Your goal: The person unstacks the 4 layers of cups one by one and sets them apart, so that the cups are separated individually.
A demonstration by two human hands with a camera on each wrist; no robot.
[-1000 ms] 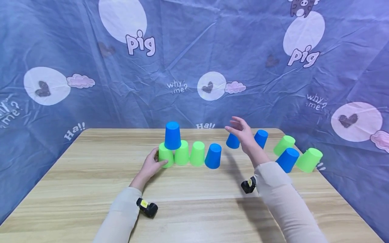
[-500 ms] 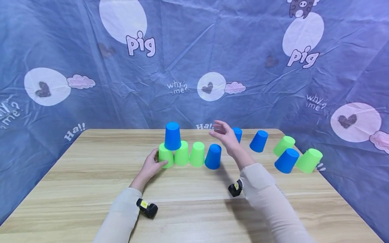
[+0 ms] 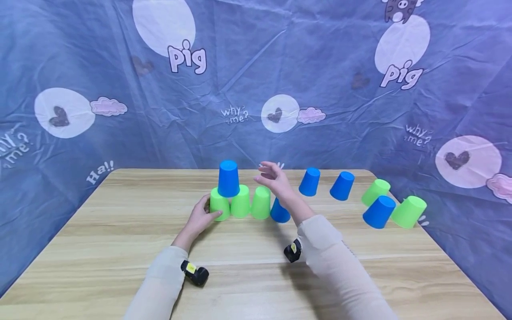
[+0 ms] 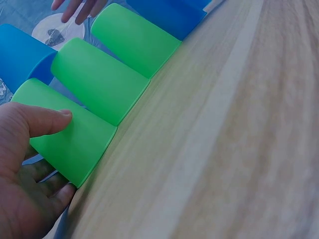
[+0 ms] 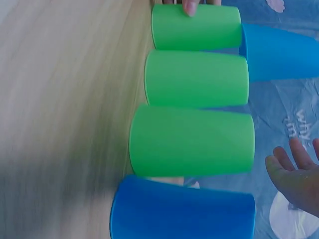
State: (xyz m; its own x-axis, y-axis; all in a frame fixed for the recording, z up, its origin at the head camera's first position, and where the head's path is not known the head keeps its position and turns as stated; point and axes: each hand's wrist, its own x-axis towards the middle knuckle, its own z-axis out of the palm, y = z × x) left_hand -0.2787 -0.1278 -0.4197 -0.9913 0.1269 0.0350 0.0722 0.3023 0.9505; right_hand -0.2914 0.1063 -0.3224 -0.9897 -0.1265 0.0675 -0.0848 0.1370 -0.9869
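Three upside-down green cups and a blue cup (image 3: pixel 279 213) stand in a row. On top of the leftmost green cup (image 3: pixel 219 205) and the middle green cup (image 3: pixel 240 202), bridging them, sits another blue cup (image 3: pixel 228 178). My left hand (image 3: pixel 198 218) holds the leftmost green cup from its outer side, thumb on the front and fingers behind, as the left wrist view confirms. Held in the air with nothing in it, my right hand (image 3: pixel 277 181) has its fingers spread loosely. It hovers above the third green cup (image 3: pixel 261 204) and the row's blue cup, partly covering the latter.
To the right are more upside-down cups: a blue cup (image 3: pixel 310 182), a second blue cup (image 3: pixel 342 186), a third blue cup (image 3: pixel 379 212), a green cup (image 3: pixel 375 193) and another green cup (image 3: pixel 409 212). The wooden table (image 3: pixel 240 284) ends at a printed cloth backdrop (image 3: pixel 340 66).
My right hand has moved left, from in front of the back blue cups to over the right end of the row. The left hand has stayed on its green cup.
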